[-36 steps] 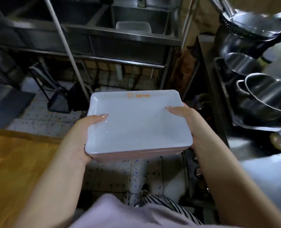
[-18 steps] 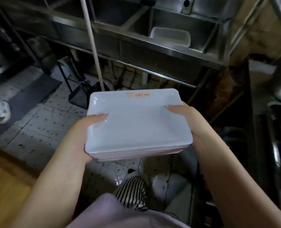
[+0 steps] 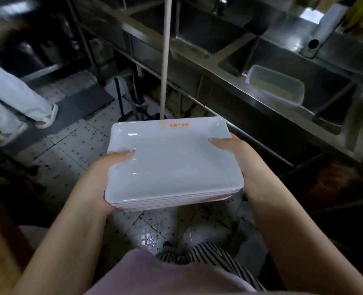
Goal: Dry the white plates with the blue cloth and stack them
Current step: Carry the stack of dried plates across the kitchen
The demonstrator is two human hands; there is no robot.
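I'm holding a stack of plates, mid-frame.
Glossy white rectangles; orange print unreadable; left hand and right hand gripping its sides.

The stack of plates is white, with small orange print at the top plate's far rim (unreadable). The floor tiles look pale with dark blue speckles. Black-and-white stripes pattern the trousers; the top seems dusty pink.

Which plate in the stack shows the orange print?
Only the top plate of the stack, its orange logo at the far edge; the plates beneath show only rims.
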